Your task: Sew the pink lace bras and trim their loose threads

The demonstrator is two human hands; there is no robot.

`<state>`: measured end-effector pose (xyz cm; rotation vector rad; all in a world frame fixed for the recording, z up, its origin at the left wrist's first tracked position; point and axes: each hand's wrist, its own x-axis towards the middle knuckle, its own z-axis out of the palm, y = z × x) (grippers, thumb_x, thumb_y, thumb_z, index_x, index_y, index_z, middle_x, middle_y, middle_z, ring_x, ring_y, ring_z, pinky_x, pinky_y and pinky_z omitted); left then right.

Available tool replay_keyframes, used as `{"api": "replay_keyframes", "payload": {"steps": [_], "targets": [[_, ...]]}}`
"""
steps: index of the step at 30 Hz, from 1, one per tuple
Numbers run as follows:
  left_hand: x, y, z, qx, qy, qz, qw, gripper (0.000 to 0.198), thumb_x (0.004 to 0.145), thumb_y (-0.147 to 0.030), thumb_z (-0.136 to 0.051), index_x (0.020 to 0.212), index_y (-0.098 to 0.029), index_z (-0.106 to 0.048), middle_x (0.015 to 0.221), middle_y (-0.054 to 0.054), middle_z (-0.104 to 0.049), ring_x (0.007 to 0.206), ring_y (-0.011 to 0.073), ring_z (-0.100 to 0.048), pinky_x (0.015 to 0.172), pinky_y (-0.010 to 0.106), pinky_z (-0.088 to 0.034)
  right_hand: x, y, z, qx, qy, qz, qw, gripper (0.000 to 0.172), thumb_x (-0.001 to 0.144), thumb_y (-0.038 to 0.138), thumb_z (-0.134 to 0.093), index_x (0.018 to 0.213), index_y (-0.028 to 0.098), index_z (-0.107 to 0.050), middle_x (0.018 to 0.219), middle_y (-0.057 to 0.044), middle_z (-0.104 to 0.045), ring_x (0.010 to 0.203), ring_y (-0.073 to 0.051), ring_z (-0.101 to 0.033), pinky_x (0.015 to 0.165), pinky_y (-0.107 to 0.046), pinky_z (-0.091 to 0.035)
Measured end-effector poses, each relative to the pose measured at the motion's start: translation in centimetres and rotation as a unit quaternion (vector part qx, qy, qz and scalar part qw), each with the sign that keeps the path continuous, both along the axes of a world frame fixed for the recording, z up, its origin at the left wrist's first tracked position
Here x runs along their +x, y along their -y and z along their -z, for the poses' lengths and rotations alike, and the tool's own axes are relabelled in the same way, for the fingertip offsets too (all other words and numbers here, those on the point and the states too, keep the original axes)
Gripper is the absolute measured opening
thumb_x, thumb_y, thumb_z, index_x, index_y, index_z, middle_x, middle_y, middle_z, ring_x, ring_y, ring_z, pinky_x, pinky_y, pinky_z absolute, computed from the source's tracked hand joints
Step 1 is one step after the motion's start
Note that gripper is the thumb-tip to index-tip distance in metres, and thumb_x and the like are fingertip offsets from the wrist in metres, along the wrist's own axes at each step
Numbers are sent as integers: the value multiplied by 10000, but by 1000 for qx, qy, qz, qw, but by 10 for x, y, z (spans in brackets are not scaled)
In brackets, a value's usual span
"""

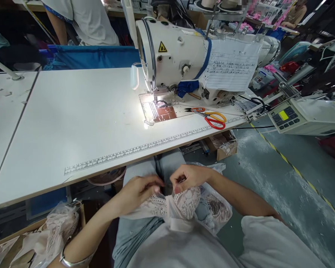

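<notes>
A pale pink lace bra [187, 203] lies across my lap, just below the table's front edge. My left hand [141, 191] pinches its upper edge on the left, thumb and fingers together. On the right, the curled fingers of my right hand [190, 177] grip the lace edge of the other cup. The two hands are close together, with a small gap between the fingertips. A clear plastic bag [219, 208] with lace pieces in it rests beside my right forearm.
Ahead stands a white sewing machine [173, 52], its lamp lit, on a white table [94, 115]. Red- and yellow-handled scissors [215, 121] lie right of the needle. A control box [304, 117] juts out at right. At lower left, a cardboard box [82, 216] holds lace pieces.
</notes>
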<state>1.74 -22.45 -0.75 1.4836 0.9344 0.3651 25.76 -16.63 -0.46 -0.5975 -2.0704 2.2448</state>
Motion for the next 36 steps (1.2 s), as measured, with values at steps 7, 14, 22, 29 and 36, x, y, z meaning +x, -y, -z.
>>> {"api": "replay_keyframes", "payload": {"steps": [7, 14, 22, 29, 36], "targets": [[30, 17, 28, -28, 61, -41, 997, 525, 708, -629, -725, 511, -168, -569, 602, -4, -429, 612, 155, -417, 576, 268, -372, 0, 3, 9, 47, 11, 42, 998, 586, 722, 709, -686, 648, 148, -532, 591, 45, -466, 584, -89, -414, 557, -227, -328], [26, 21, 39, 81, -80, -162, 980, 488, 788, -679, -589, 623, -228, -680, 651, 45, -597, 747, 249, -497, 839, 403, -418, 46, -33, 0, 475, 139, 248, 833, 165, 924, 342, -611, 919, 188, -670, 1034, -91, -675, 1053, -221, -558, 973, -347, -418], [26, 31, 45, 112, -140, -213, 961, 235, 761, -530, -714, 761, -313, -802, 797, 64, -759, 986, 365, -513, 1061, 553, -210, 128, -108, -18, 563, 376, 405, 615, 407, 876, 54, -373, 1208, 75, -607, 1156, -215, -605, 1129, -318, -526, 1004, -460, -409], [40, 32, 20, 147, -148, -290, 934, 233, 787, -463, -699, 750, -262, -811, 649, 28, -631, 727, 242, -535, 891, 447, -341, 120, -87, -5, 613, 342, 454, 548, 167, 843, 233, -541, 978, 150, -594, 1024, -174, -613, 962, -315, -570, 801, -394, -464], [41, 34, 22, 141, -59, -334, 930, 178, 763, -366, -709, 684, -241, -809, 598, 33, -662, 681, 210, -533, 754, 359, -364, 53, -10, -16, 589, 221, 218, 746, 290, 797, 467, -679, 838, 204, -563, 759, -17, -605, 644, -170, -553, 600, -274, -395]]}}
